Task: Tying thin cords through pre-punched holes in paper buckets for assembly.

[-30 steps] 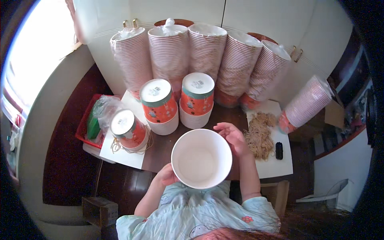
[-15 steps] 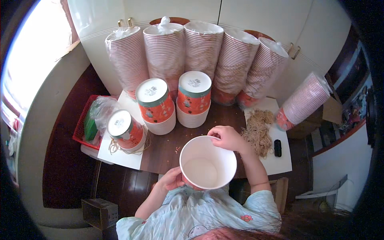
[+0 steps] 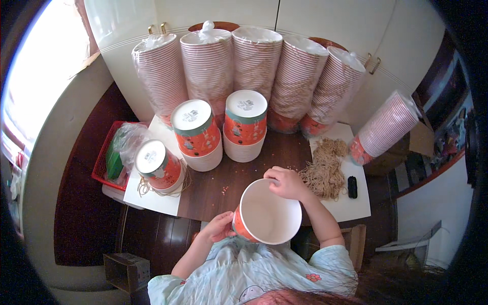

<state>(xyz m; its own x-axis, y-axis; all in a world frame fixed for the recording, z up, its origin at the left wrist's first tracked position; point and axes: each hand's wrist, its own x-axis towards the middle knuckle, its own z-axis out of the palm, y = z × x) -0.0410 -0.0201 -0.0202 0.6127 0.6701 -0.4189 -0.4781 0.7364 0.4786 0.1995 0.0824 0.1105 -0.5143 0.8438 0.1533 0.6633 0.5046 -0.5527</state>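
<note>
A large paper bucket point(image 3: 269, 216), white inside with an orange printed outside, is held over the table's front edge, its wide mouth facing up and tilted. My right hand point(image 3: 286, 183) grips its far rim, fingers hooked over the edge. At its lower left side my left hand point(image 3: 221, 227) holds the wall; the fingertips are partly hidden behind the bucket. Beyond it, two short stacks of upturned buckets stand, a left stack point(image 3: 195, 133) and a right stack point(image 3: 245, 127). Right of my right hand lies a tangle of tan string point(image 3: 325, 170).
Tall plastic-wrapped bucket stacks point(image 3: 256, 63) line the back of the brown table point(image 3: 203, 195). Another wrapped stack point(image 3: 384, 129) leans at right. An upturned bucket point(image 3: 160, 168) with string around it stands left, near a red basket point(image 3: 104, 162). A black object point(image 3: 352, 187) lies by the tan string.
The bucket has shifted right and turned, so more of its orange side shows at the left. My right hand has moved slightly right and down with the rim.
</note>
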